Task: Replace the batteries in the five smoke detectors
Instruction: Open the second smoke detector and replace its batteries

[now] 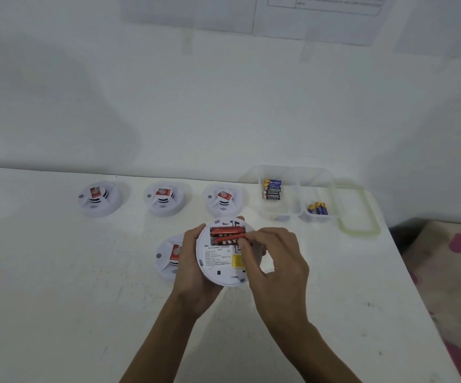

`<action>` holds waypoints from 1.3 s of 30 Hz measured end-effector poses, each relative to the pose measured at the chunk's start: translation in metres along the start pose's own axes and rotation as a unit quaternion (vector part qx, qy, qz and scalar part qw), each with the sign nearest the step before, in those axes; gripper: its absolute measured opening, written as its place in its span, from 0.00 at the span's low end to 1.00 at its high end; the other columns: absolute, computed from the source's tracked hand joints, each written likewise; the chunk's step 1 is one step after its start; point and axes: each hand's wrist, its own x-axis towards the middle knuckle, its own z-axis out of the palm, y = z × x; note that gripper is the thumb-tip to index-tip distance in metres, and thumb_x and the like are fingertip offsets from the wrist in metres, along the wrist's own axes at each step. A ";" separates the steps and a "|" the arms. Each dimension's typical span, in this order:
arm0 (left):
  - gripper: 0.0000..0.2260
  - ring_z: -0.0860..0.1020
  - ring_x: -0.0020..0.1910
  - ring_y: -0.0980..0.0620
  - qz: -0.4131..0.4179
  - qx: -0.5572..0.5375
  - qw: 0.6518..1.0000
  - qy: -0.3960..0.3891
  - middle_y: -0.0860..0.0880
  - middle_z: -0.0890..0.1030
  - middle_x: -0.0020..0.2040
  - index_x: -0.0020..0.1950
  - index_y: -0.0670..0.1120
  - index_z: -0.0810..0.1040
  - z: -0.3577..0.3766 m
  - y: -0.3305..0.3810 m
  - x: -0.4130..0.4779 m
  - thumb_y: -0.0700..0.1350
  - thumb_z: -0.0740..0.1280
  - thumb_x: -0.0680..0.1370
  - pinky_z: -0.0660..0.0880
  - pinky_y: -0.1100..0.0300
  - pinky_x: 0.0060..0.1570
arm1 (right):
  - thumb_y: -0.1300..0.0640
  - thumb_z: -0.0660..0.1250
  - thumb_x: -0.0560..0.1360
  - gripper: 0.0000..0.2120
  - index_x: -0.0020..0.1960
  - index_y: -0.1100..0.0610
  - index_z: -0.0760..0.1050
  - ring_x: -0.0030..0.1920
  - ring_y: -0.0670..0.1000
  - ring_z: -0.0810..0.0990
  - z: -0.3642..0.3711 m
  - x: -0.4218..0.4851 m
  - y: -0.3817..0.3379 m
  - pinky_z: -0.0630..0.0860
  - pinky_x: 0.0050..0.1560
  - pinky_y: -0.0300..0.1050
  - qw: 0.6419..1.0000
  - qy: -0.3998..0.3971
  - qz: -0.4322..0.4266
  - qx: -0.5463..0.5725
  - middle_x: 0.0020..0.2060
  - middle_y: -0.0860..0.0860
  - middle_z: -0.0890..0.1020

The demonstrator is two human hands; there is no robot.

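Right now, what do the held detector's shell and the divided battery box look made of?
The held detector: likely matte white moulded plastic, opaque, with a printed label. The battery box: seemingly clear, slightly glossy plastic; the batteries show through its walls.

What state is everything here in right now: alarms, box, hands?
Held smoke detector: underside up, battery bay open.
Red batteries: both in the bay.
Left hand: grips the held detector.
Right hand: pinches the lower red battery.
Three smoke detectors in a row: face up on table.
Fourth smoke detector: face up, partly hidden.
Plastic box: open, blue batteries inside.
Lid: off, beside box.
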 end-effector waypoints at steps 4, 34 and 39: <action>0.11 0.81 0.29 0.60 -0.013 -0.011 1.000 -0.001 0.56 0.83 0.30 0.27 0.59 0.83 -0.003 -0.001 0.001 0.53 0.61 0.60 0.76 0.70 0.29 | 0.39 0.56 0.78 0.29 0.46 0.63 0.82 0.47 0.46 0.75 0.006 -0.004 -0.001 0.69 0.55 0.25 1.000 0.013 0.011 0.007 0.42 0.56 0.84; 0.21 0.70 0.66 0.35 -0.107 -0.132 0.968 -0.186 0.37 0.73 0.67 0.71 0.42 0.67 -0.044 -0.022 0.030 0.52 0.57 0.81 0.70 0.40 0.61 | 0.60 0.64 0.74 0.11 0.55 0.59 0.79 0.51 0.47 0.79 -0.027 -0.017 0.027 0.76 0.52 0.36 0.998 -0.042 0.056 0.001 0.50 0.49 0.81; 0.28 0.70 0.65 0.31 -0.218 -0.206 0.921 -0.248 0.35 0.72 0.67 0.72 0.43 0.65 -0.050 -0.032 0.033 0.54 0.65 0.76 0.71 0.37 0.58 | 0.47 0.63 0.77 0.23 0.69 0.55 0.68 0.62 0.51 0.72 -0.027 -0.033 0.057 0.70 0.62 0.45 0.919 -0.251 0.231 -0.199 0.64 0.51 0.74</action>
